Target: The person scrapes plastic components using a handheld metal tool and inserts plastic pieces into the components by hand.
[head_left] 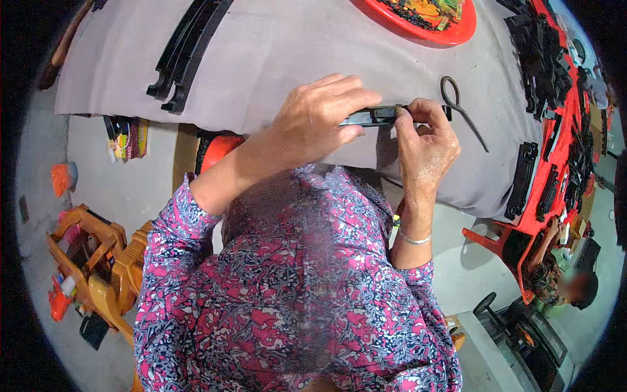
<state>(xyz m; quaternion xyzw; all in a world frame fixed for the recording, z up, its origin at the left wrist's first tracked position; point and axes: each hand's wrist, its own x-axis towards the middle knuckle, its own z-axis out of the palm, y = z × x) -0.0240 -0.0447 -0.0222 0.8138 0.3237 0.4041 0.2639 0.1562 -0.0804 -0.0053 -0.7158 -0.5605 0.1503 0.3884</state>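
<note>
Over the near edge of the grey-covered bench (274, 46), I see both hands holding one narrow black plastic strip (382, 115) level between them: my left hand (320, 117) has its grip closed round the strip's left end, my right hand (424, 144) pinches the right end with thumb and fingertips. A bent metal hook tool (460, 108) lies just beside them, a red tray (450, 29) farther back
</note>
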